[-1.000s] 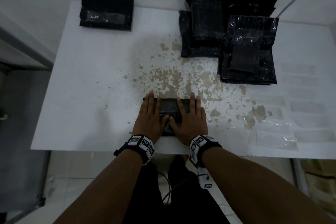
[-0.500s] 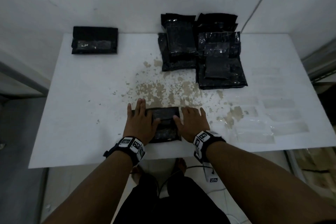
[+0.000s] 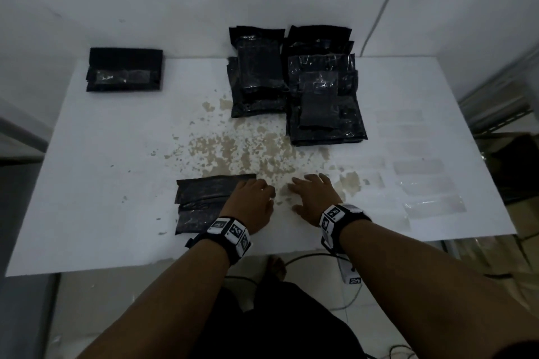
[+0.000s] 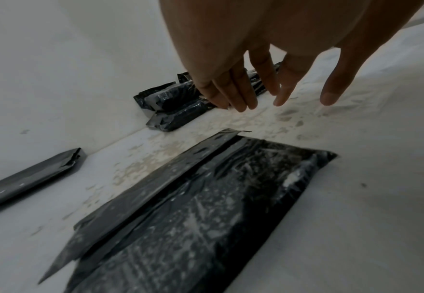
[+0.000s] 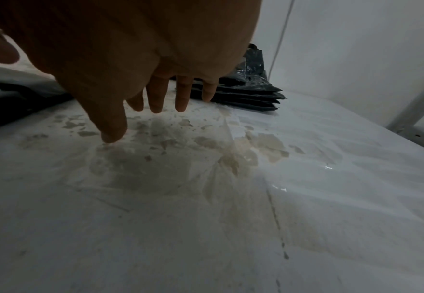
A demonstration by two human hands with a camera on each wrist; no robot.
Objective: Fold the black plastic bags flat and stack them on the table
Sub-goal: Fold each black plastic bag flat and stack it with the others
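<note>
- A white bench (image 3: 93, 189) is standing against white walls, and its paint is flaking into brown patches (image 3: 233, 151) around the middle.
- A folded bag (image 3: 204, 204) is lying flat near the front edge, left of centre, with its long flap creased along the far side.
- My left hand (image 3: 250, 202) is hovering over the right end of that bag, palm down, fingers straight and a little spread; in the left wrist view the fingertips (image 4: 240, 103) are hanging clear of the plastic, holding nothing.
- My right hand (image 3: 316, 198) is hovering just right of the left one, over the bare flaked patch, also wide and gripping nothing.
- In the right wrist view my thumb (image 5: 113, 126) is pointing down close to the surface; I cannot tell whether it is touching.
- A pile (image 3: 323, 102) of unfolded black bags is sitting at the back, right of centre, some leaning up the wall, several layers deep.
- A stack (image 3: 125, 73) of folded bags is lying at the far left corner against the wall, well apart from the pile.
- Clear tape strips (image 3: 431, 204) are sticking to the bench on the right side.
- A thin cable (image 3: 385, 3) is running up the wall behind the pile.
</note>
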